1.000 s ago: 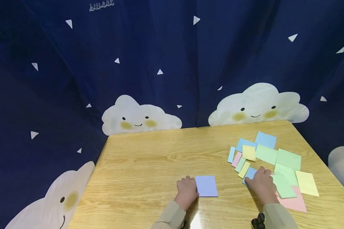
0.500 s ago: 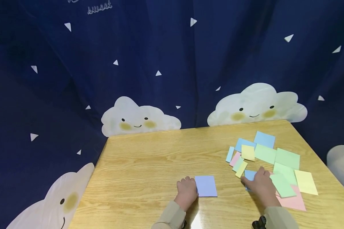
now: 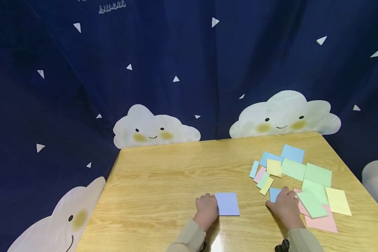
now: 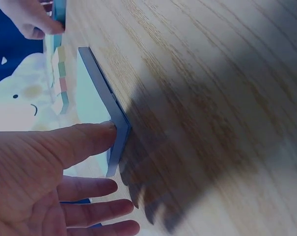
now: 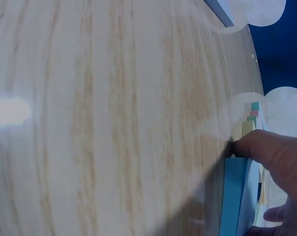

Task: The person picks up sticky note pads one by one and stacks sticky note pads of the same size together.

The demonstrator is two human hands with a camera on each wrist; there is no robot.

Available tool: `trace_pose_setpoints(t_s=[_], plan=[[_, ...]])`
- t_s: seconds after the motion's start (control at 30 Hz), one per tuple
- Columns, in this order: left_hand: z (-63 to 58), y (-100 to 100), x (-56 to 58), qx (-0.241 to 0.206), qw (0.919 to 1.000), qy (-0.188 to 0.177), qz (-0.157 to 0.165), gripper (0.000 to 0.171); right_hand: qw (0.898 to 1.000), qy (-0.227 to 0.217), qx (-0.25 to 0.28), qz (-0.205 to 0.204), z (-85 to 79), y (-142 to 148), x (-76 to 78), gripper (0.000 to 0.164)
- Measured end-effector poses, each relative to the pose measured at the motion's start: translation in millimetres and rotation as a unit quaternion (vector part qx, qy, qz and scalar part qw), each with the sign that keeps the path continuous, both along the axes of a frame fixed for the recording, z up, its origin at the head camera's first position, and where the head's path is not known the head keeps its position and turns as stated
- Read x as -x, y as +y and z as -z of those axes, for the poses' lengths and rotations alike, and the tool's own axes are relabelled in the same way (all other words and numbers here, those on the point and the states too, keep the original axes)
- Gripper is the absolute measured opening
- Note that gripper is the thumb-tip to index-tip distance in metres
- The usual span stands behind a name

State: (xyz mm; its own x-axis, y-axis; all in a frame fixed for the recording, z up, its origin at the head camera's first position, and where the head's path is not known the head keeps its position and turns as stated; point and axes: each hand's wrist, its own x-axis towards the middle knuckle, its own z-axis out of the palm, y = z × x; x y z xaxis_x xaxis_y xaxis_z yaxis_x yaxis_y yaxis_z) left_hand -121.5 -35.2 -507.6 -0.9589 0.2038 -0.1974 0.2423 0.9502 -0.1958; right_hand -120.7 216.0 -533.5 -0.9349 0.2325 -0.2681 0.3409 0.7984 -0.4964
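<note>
In the head view a purple sticky note pad [image 3: 227, 204] lies flat near the front middle of the table. My left hand [image 3: 207, 209] is at its left side. The left wrist view shows my left thumb [image 4: 92, 140] touching the pad's edge, other fingers loosely extended beside its corner. To the right, my right hand [image 3: 286, 206] covers most of a blue sticky note pad [image 3: 273, 194]. Its thumb [image 5: 258, 146] is at one end of that pad [image 5: 234, 194] in the right wrist view. Fingers reach the opposite side, partly hidden.
Narrow strip pads, including a yellow one [image 3: 266, 186], fan out beyond my right hand. Right of it overlap green [image 3: 313, 204], pink [image 3: 322, 220] and yellow notes [image 3: 338, 201]. Two blue sheets [image 3: 293, 153] lie farther back. A dark blue curtain [image 3: 189, 52] borders the wooden table [image 3: 163, 175].
The blue pad under my right hand has turned from slanted to straighter, and the right thumb has shifted left and nearer. The strip pads have slid slightly left. My left hand stays put.
</note>
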Motion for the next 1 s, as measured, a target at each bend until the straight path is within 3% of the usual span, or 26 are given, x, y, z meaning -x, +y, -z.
trace_pose_setpoints(t_s=[0.27,0.53,0.8,1.0], plan=[[-2.9,2.3,0.6,0.0,1.0,0.001,-0.005,0.033,1.0,0.006,-0.001,-0.003,0.1,-1.4,-0.5,0.083],[-2.8,1.9,-0.3,-0.006,1.0,0.004,-0.006,0.027,1.0,0.0,-0.01,-0.014,-1.2,-8.2,-4.7,0.078],[-1.2,-0.4,-1.6,-0.013,0.9999,0.01,-0.004,0.023,0.997,0.064,-0.036,-0.006,-0.6,-13.0,-6.9,0.09],[0.3,-0.4,-1.7,-0.017,0.9999,0.004,0.0,0.026,1.0,0.008,-0.028,-0.006,-2.7,-8.1,-2.4,0.069]])
